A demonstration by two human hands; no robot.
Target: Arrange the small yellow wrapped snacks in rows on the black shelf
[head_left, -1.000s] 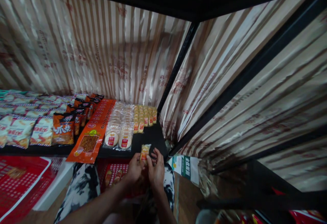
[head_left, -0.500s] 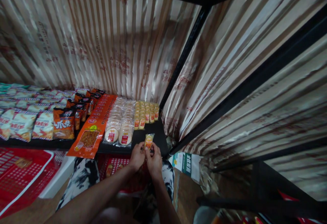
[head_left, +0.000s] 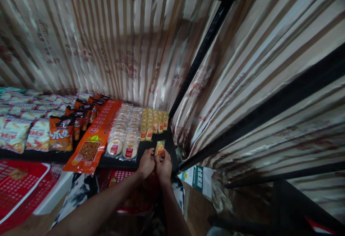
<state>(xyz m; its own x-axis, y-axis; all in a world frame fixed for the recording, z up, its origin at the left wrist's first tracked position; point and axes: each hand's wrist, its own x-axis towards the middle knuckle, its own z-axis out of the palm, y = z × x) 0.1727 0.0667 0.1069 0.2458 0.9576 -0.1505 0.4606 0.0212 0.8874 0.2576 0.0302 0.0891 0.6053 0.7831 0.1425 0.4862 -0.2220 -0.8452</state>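
Observation:
My right hand (head_left: 163, 165) is closed on a small yellow wrapped snack packet (head_left: 160, 147), pinching its lower end so that it stands up above the fingers. Just left of it is my left hand (head_left: 147, 163), its fingers curled in; whether anything is in them is hidden. Both hands are over the front edge of a black shelf (head_left: 147, 145). Beyond them stand rows of matching yellow packets (head_left: 149, 128). Clear-wrapped round white crackers (head_left: 129, 149) lie in two rows left of these.
Farther left are a long orange snack bag (head_left: 90, 151), orange-and-black bags (head_left: 60, 133) and white snack bags (head_left: 16, 133). A red basket (head_left: 21, 182) sits below the shelf. Black posts (head_left: 202, 58) and striped plastic sheeting (head_left: 145, 49) enclose the back and right.
The left hand's fingers have come away from the packet, leaving it in the right hand. The packet has moved slightly right and tilts more. The view has shifted a little.

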